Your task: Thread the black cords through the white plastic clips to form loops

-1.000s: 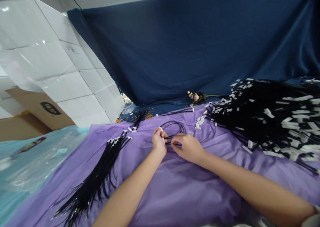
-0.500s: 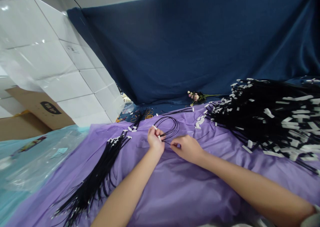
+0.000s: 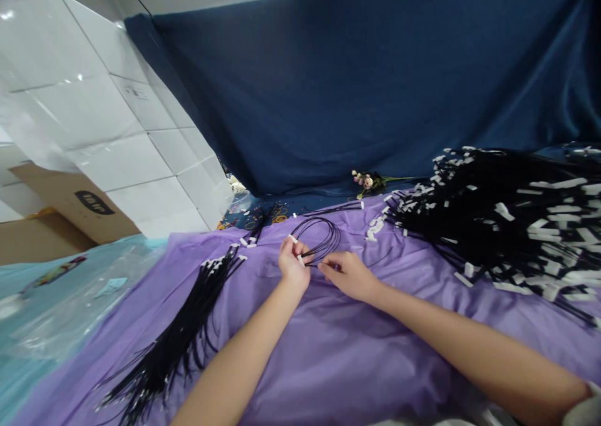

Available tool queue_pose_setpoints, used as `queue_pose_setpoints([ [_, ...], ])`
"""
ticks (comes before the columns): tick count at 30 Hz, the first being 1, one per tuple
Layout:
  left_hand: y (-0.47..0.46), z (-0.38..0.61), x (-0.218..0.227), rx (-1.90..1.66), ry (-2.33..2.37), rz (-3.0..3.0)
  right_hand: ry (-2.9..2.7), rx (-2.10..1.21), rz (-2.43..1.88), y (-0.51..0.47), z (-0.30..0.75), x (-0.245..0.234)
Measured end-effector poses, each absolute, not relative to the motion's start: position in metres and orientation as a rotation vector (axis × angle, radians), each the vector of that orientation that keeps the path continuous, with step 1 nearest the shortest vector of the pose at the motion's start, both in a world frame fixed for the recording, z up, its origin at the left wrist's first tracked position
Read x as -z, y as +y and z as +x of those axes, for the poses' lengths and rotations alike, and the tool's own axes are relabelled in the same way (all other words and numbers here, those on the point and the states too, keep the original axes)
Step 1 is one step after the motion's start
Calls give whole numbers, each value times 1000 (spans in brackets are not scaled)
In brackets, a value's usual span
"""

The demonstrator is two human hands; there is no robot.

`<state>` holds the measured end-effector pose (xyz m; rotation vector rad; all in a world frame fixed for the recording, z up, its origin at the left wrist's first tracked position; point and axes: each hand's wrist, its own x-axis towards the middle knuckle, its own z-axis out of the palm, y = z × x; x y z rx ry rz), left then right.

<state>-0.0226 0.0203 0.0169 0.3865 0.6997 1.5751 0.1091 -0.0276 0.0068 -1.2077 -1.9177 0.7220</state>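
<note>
A thin black cord (image 3: 322, 235) is coiled into a loop just beyond my hands on the purple cloth (image 3: 328, 357). My left hand (image 3: 293, 266) pinches the coil's near side, with small white tags at its fingertips. Close on its right, my right hand (image 3: 347, 274) is closed in a pinch on the cord's strands. The two hands nearly touch. A neat bundle of black cords with white tags (image 3: 183, 332) lies to the left of my left arm.
A big tangled heap of black cords with white tags (image 3: 502, 219) fills the right side. Dark blue cloth (image 3: 375, 88) hangs behind, with a small flower sprig (image 3: 369, 181) at its foot. Clear plastic bags (image 3: 61, 301) lie at the left, by a white tiled wall.
Both hands shifted slightly left and away with the coil. The right hand drew apart from the left, then closed back toward it on the strands.
</note>
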Motion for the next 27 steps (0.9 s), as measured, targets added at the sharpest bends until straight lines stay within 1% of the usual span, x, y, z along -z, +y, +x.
queue_pose_setpoints([
  [5, 19, -22, -15, -1562, 704, 400, -1902, -722, -1204, -26, 108, -5],
  [13, 22, -22, -8, -1569, 705, 429, -1917, -519, -1286, -37, 109, -10],
  [16, 23, -22, -7, -1578, 719, 449, -1899, -551, -1291, -41, 109, -14],
  [19, 24, -22, -7, -1592, 741, 475, -1853, -708, -1272, -37, 114, -18],
  [23, 26, -21, -6, -1599, 785, 517, -1751, -1124, -1152, -21, 129, -28],
  [27, 27, -20, -5, -1579, 834, 563, -1449, -1488, -1076, -10, 152, -41],
])
